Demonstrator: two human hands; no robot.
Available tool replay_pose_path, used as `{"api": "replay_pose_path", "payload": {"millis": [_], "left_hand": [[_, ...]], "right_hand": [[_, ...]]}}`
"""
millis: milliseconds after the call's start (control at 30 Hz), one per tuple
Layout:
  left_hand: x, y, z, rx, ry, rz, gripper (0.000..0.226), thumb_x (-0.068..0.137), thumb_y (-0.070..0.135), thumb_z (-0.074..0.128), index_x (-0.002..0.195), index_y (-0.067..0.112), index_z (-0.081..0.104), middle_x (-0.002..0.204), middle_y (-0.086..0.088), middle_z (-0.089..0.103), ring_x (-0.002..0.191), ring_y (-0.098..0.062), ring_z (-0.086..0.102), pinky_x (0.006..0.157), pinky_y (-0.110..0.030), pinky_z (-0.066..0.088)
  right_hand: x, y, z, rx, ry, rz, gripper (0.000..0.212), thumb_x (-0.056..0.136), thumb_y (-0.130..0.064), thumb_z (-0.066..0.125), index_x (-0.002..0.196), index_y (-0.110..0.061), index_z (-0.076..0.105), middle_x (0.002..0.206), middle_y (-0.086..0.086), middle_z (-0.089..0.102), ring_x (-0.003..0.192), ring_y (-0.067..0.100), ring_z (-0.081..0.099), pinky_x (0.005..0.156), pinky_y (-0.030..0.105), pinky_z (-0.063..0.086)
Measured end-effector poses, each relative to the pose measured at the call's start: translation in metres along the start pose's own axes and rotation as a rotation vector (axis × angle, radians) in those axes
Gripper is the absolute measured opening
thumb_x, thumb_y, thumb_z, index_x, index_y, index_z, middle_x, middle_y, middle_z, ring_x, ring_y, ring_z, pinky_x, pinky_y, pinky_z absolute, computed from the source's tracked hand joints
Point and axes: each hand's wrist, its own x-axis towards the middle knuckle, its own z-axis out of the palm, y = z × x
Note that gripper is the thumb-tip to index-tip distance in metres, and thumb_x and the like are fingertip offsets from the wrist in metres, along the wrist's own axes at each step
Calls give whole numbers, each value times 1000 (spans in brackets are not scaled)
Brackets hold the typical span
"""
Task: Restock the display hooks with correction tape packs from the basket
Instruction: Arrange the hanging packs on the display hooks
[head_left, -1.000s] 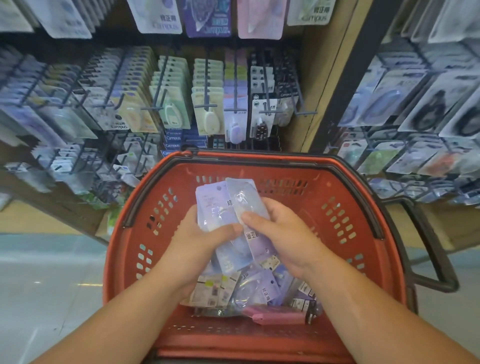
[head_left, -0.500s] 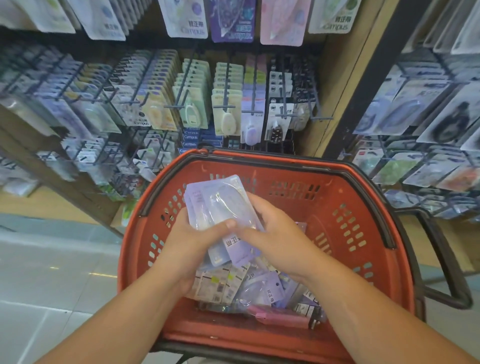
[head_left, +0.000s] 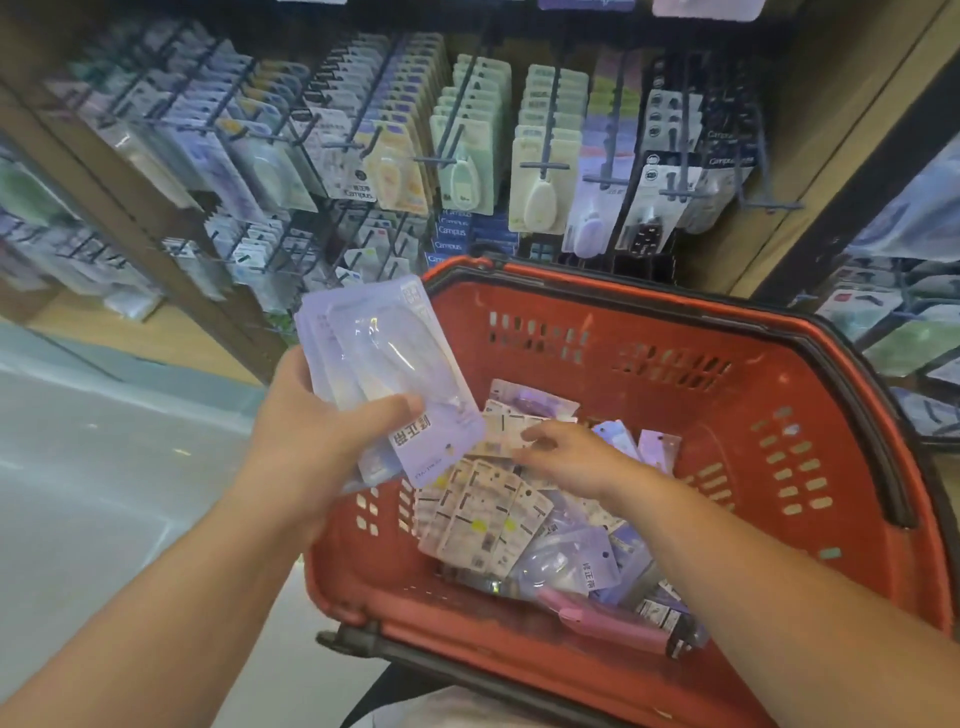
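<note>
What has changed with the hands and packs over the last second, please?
The right hand let go of the purple pack stack and dropped onto the loose packs in the basket. The left hand alone grips the stack, shifted left. Basket and hooks unchanged.

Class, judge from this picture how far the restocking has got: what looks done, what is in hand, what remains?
Done: the left hand grips a stack of lavender packs, held up beside the basket. In hand: the right hand reaches onto the loose packs in the basket. Left: the held stack is not yet on the display hooks, and many packs lie in the basket.
</note>
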Motion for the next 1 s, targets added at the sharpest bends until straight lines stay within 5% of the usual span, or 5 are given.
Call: {"api": "replay_pose_path", "payload": {"millis": [267, 367, 467, 667, 1000], "left_hand": [[-9, 5, -32, 78, 68, -62, 69, 60, 14, 85, 125, 22, 64, 108, -5, 80, 97, -30, 79, 79, -62, 64], [-9, 6, -36, 79, 62, -79, 73, 58, 14, 87, 127, 21, 63, 111, -8, 79, 99, -32, 78, 83, -67, 61], [-7, 7, -35, 93, 66, -88, 88, 47, 24, 92, 130, 19, 61, 114, -9, 78, 101, -32, 78, 81, -64, 63], [-4, 8, -23, 135, 61, -66, 83, 50, 17, 91, 127, 24, 60, 113, -4, 77, 100, -26, 78, 78, -52, 66], [-3, 5, 37, 278, -17, 18, 77, 42, 40, 90, 111, 42, 56, 99, 24, 72, 91, -5, 73, 88, -47, 62]], "right_hand": [[59, 28, 53, -575, -39, -20, 57, 93, -46, 70, 139, -15, 57, 133, 11, 57, 118, 32, 60, 91, 35, 49], [61, 24, 56, -677, 67, -66, 30, 87, -47, 74, 102, -23, 64, 114, 8, 58, 107, 30, 59, 81, 33, 47], [59, 20, 48, -504, 22, -80, 37, 86, -38, 78, 70, -24, 48, 87, 0, 52, 81, 22, 53, 64, 31, 37], [16, -22, 2, 247, 18, -104, 21, 103, -19, 60, 89, -8, 51, 84, 8, 50, 76, 27, 54, 64, 32, 58], [-93, -86, -65, 456, 350, -325, 22, 104, -20, 54, 97, 1, 52, 84, 16, 67, 72, 21, 69, 60, 46, 62]]}}
